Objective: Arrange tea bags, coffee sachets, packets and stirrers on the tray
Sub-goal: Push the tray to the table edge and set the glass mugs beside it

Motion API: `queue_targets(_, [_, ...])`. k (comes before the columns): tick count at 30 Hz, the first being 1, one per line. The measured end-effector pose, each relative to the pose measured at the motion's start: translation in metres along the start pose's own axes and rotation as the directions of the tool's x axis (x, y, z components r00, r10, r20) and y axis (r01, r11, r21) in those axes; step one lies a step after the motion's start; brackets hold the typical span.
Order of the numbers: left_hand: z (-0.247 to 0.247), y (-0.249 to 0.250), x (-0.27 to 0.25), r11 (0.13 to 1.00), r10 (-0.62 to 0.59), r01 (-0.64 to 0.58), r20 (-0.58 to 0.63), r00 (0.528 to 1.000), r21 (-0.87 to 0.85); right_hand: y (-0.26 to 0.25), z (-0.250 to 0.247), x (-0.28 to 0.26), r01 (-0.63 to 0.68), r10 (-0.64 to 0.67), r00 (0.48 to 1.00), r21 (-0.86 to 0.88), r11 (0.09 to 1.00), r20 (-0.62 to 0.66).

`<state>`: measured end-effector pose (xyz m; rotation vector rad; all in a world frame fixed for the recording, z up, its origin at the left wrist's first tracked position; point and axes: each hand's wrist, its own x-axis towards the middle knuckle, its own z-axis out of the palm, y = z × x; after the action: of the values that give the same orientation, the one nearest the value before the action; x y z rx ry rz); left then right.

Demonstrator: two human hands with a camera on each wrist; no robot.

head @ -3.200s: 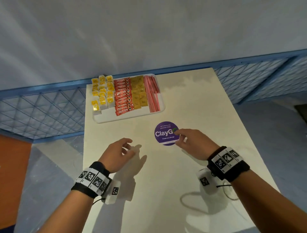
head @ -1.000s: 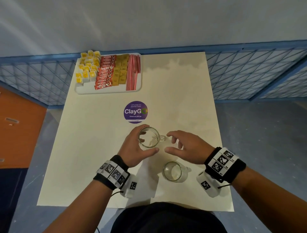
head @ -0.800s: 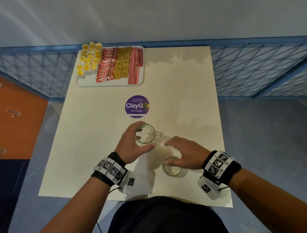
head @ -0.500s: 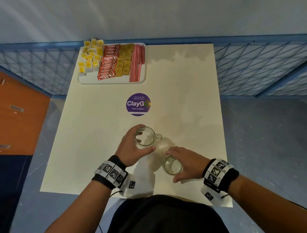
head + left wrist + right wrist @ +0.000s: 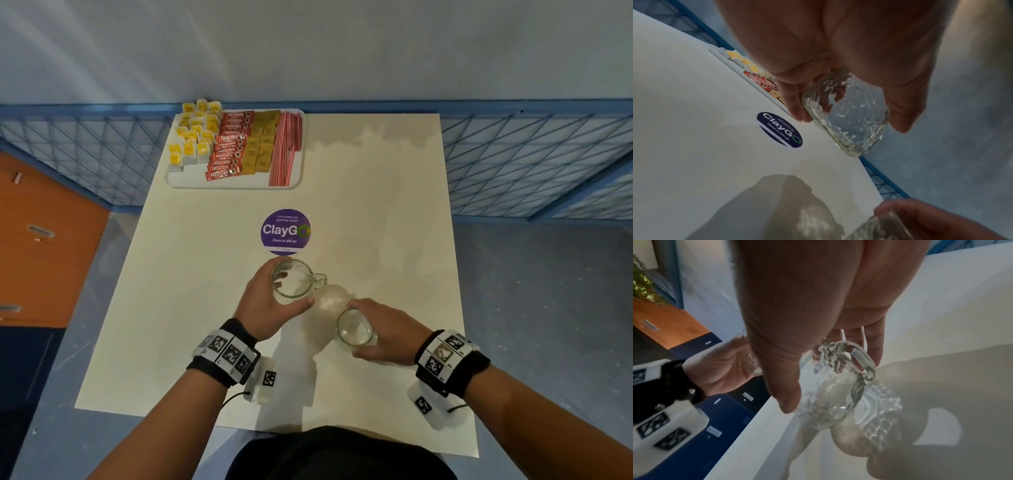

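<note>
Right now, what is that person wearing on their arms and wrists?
Both forearms are bare, with no sleeves. Each wrist carries a black band faced with white tiles printed with black square code markings. Under each wrist hangs a small white box bearing one such marking, with a thin black cable looping from it.

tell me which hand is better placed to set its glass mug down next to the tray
Left, probably. The left hand holds its glass mug just short of the purple sticker, on the tray side; the right hand holds its mug nearer the body.
</note>
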<state>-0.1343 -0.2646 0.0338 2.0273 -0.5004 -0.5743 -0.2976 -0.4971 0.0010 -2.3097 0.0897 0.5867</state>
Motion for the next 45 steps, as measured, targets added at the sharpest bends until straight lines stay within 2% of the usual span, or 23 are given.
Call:
queue_targets(10, [-0.019, 0.010, 0.083, 0.994, 0.018, -0.014, -0.036, 0.999, 0.110, 0.004, -0.096, 0.079, -0.090, 0.094, 0.970, 0.025, 0.996, -0.224])
queue_targets(17, [-0.018, -0.007, 0.141, 0.991, 0.015, -0.017, 0.014, 1.000, 0.131, 0.023, -0.124, 0.141, -0.169, 0.187, 0.951, 0.093, 0.981, -0.248])
queue_targets(24, [-0.013, -0.028, 0.181, 0.985, -0.011, -0.003, 0.077, 0.997, 0.173, 0.035, -0.138, 0.187, -0.177, 0.199, 0.949, 0.107, 0.978, -0.245])
queue_targets(33, [-0.004, -0.040, 0.201, 0.982, -0.014, -0.008, 0.115, 0.993, 0.187, 0.039, -0.150, 0.212, -0.165, 0.179, 0.950, 0.074, 0.984, -0.257])
queue_targets(42, [-0.005, -0.043, 0.211, 0.967, -0.042, -0.006, 0.185, 0.982, 0.253, 0.043, -0.158, 0.208, -0.150, 0.164, 0.963, 0.079, 0.986, -0.214])
queue_targets(45, [-0.009, -0.031, 0.215, 0.964, -0.009, -0.046, 0.205, 0.979, 0.260, 0.046, -0.159, 0.201, -0.175, 0.180, 0.956, 0.043, 0.984, -0.233])
